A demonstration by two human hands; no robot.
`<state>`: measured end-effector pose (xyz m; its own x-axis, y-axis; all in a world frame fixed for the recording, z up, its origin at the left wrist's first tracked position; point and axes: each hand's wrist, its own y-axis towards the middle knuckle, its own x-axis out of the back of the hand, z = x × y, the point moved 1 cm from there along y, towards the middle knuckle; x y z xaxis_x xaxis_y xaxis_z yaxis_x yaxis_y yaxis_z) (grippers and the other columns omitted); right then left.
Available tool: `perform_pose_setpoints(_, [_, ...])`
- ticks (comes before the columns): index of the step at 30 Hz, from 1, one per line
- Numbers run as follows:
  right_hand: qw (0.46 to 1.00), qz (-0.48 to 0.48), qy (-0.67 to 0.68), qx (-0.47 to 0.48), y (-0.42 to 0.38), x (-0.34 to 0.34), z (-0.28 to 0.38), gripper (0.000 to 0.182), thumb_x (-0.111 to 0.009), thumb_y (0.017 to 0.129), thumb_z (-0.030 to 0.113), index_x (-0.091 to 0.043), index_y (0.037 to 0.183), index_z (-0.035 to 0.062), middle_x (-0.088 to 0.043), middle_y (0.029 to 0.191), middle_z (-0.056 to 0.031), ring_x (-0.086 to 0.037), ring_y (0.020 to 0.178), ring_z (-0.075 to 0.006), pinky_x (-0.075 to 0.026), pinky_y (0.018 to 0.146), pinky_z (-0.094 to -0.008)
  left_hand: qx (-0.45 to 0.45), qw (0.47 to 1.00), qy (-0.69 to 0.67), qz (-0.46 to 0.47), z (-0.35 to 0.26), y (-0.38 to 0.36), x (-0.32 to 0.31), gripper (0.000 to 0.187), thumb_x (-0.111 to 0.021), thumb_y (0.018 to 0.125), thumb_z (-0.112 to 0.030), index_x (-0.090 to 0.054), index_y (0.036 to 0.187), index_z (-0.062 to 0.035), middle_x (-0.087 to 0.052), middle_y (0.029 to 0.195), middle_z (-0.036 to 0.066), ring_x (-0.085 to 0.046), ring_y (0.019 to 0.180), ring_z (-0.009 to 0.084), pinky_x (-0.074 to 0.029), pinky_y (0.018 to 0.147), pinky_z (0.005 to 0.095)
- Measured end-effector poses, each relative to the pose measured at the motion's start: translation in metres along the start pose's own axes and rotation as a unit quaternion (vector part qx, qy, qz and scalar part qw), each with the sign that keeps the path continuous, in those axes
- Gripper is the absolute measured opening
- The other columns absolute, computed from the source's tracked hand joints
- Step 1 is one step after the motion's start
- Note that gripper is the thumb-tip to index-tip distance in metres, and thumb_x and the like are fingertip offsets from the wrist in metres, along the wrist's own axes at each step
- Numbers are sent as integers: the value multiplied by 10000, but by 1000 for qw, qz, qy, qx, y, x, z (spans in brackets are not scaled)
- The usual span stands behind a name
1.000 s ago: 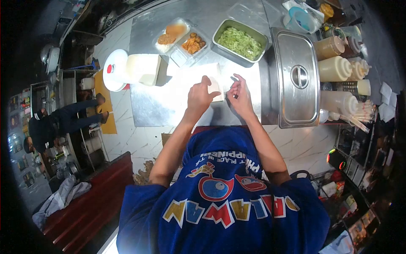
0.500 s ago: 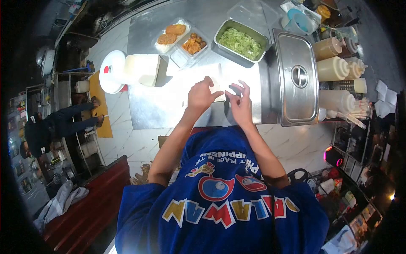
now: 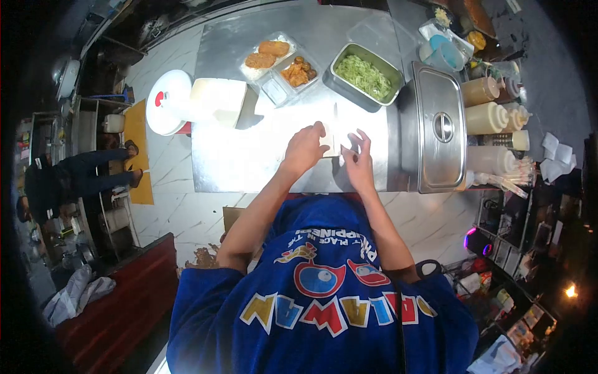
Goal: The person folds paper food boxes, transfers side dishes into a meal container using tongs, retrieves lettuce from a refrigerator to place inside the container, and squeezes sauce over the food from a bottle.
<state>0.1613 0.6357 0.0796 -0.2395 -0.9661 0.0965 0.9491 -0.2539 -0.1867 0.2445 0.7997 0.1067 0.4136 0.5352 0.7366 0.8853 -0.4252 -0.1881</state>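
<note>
A white wrapper (image 3: 333,138) was seen lying flat on the steel counter (image 3: 230,156), pinned near its left edge by the left hand (image 3: 304,149) with fingers curled down, while the right hand (image 3: 358,159) was set on its lower right part, fingers spread and pressing, nothing being gripped. Behind it were ranged a pan of shredded greens (image 3: 365,76), trays of fried pieces (image 3: 280,62) and a pale box (image 3: 218,100). A lidded steel warmer (image 3: 440,128) and squeeze bottles (image 3: 492,115) were placed to the right. Marble-patterned tiles (image 3: 180,206) were shown below the counter, and another person (image 3: 68,177) was visible far left.
</note>
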Motion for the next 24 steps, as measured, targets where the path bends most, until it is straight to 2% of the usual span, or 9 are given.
perform_pose_setpoints(2, [999,3,-50,4,5,13,-3,494,-590,973,58,-367,1413,52,-586,1305,-204,-640,1124,-218,-505,883,-301,-15,999,-44,-14,8,-4,8,290,-766,819,-166,-604,1021,-35,-660,817,127,-663,809,296,-524,731,404])
perform_pose_setpoints(3, [1000,-15,3,15,2,14,15,359,-632,955,91,-518,1290,34,-588,1235,-134,-638,1080,-194,-509,880,-330,-10,996,-85,-19,7,-10,20,262,-750,841,-171,-623,1020,-29,-665,831,118,-657,799,271,-524,735,384])
perform_pose_setpoints(7, [996,84,3,21,-1,10,53,206,-642,968,157,-607,1119,21,-635,1118,-73,-600,1035,-147,-478,909,-306,32,946,-317,-65,-6,-33,58,230,-679,920,-188,-686,1028,15,-704,971,115,-662,832,220,-531,780,349])
perform_pose_setpoints(10, [987,154,3,44,-8,-11,72,183,-644,958,135,-609,1098,22,-620,1117,-65,-599,1031,-145,-479,901,-310,-27,922,-387,-15,4,-32,56,268,-649,959,-209,-700,1103,11,-724,1017,104,-655,867,151,-532,784,312])
perform_pose_setpoints(11, [984,172,-5,54,-10,-18,75,173,-646,952,126,-613,1088,24,-615,1112,-61,-597,1027,-145,-479,895,-309,-16,908,-414,62,5,-32,60,253,-640,974,-203,-696,1126,-8,-714,1042,61,-637,957,103,-511,828,272])
perform_pose_setpoints(14, [976,204,-24,74,-14,-33,79,145,-650,936,100,-626,1061,32,-601,1096,-51,-592,1016,-143,-481,878,-304,18,870,-477,123,13,-36,57,224,-662,959,-185,-702,1094,-10,-712,1033,57,-637,897,93,-507,807,261])
perform_pose_setpoints(18, [975,211,-42,61,-22,-48,74,128,-660,921,87,-637,1039,44,-596,1067,-44,-590,991,-140,-479,849,-294,-4,909,-415,36,27,-54,58,163,-683,929,-147,-679,1003,-1,-692,969,60,-641,810,138,-492,738,279])
perform_pose_setpoints(21, [971,219,-82,43,-28,-57,65,138,-685,906,103,-639,1023,47,-605,1046,-43,-595,968,-140,-474,835,-294,-154,955,-189,-168,28,-77,61,120,-657,928,-110,-649,967,3,-665,914,102,-644,795,233,-486,728,322])
perform_pose_setpoints(24, [958,250,-131,45,-37,-62,63,190,-728,873,134,-643,1021,51,-613,1038,-40,-601,954,-144,-471,833,-303,-152,948,-200,-194,24,-113,53,95,-633,932,-88,-628,945,6,-645,882,142,-628,803,313,-486,738,368])
